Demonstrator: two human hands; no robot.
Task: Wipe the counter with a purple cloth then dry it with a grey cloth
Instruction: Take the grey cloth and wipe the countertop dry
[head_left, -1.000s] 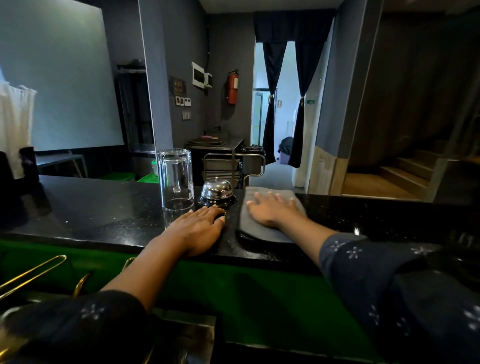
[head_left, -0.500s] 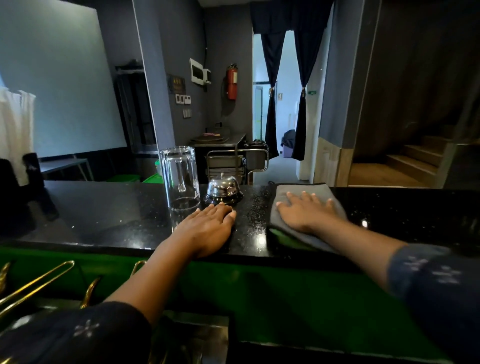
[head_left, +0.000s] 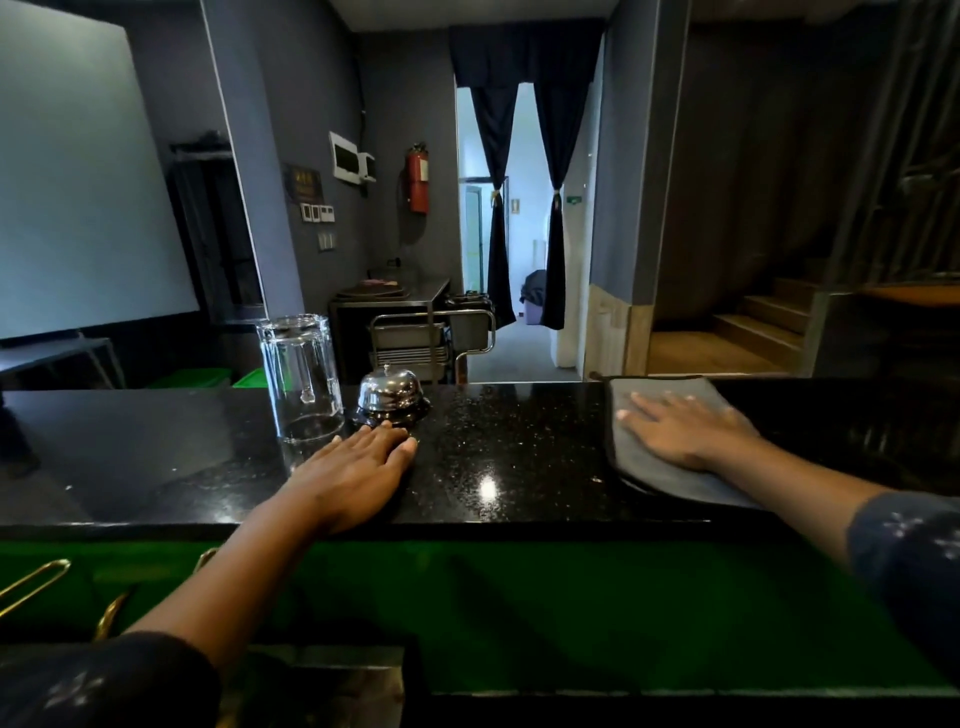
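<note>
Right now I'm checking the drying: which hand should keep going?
Right hand: it lies flat on the grey cloth. The left hand rests bare on the counter.

Dim room; daylight enters through the curtained doorway (head_left: 524, 223); a small bright glare spot sits on the glossy black table (head_left: 488, 488); wide-angle bending at edges; lower corners dark, soft.

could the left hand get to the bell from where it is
Probably yes: the left hand lies flat on the counter with its fingertips right at the bell base, nothing between them.
</note>
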